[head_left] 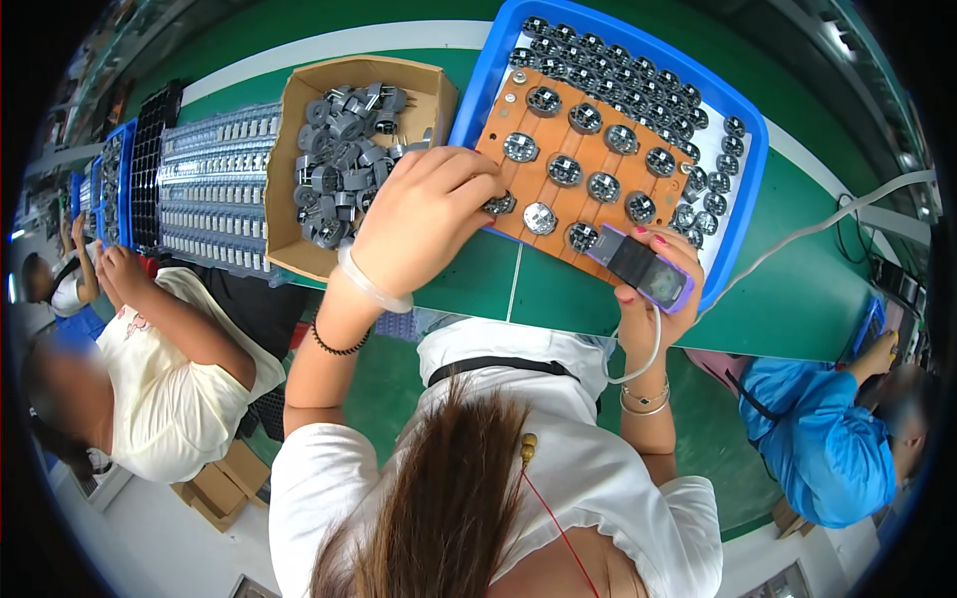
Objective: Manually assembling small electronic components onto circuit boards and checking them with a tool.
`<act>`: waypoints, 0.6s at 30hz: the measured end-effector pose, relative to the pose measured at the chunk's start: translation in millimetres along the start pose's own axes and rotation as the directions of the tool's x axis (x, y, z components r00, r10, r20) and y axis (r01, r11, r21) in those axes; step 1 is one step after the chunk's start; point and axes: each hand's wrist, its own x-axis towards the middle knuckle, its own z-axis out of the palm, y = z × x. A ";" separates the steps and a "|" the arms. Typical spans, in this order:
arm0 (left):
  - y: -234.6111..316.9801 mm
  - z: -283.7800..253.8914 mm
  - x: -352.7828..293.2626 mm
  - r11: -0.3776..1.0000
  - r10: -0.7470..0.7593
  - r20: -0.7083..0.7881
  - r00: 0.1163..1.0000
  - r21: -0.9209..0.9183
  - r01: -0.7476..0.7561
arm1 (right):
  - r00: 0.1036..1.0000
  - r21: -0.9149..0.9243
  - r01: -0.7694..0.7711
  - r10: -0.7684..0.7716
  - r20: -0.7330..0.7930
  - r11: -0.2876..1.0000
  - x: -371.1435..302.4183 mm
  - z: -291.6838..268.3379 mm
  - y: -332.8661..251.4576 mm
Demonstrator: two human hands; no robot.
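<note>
An orange-brown board (543,196) with rows of small round circuit boards (565,170) rests across a blue tray (755,179). At the board's near left corner, my left hand (431,207) is closed, its bent fingertips on a round circuit board (500,204); the thumb is mostly hidden. One disc beside it, a silvery one (539,218), looks paler than the others. My right hand (670,299) grips a purple handheld device with a dark screen (646,269). The device's far end overlaps the board's near right edge, and a white cable (653,349) hangs by my palm.
Left of the tray, a cardboard box (439,105) holds grey cylindrical parts with pins (344,130). Clear plastic trays of parts (214,184) lie farther left. A pale cable (807,229) crosses the green table (788,289). People sit at left (150,369) and right (817,429).
</note>
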 end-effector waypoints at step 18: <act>-14.1 1.5 2.9 0.981 0.193 0.076 0.978 0.014 -0.195 | 0.988 -0.027 0.121 -0.118 0.096 0.992 7.6 6.5 5.1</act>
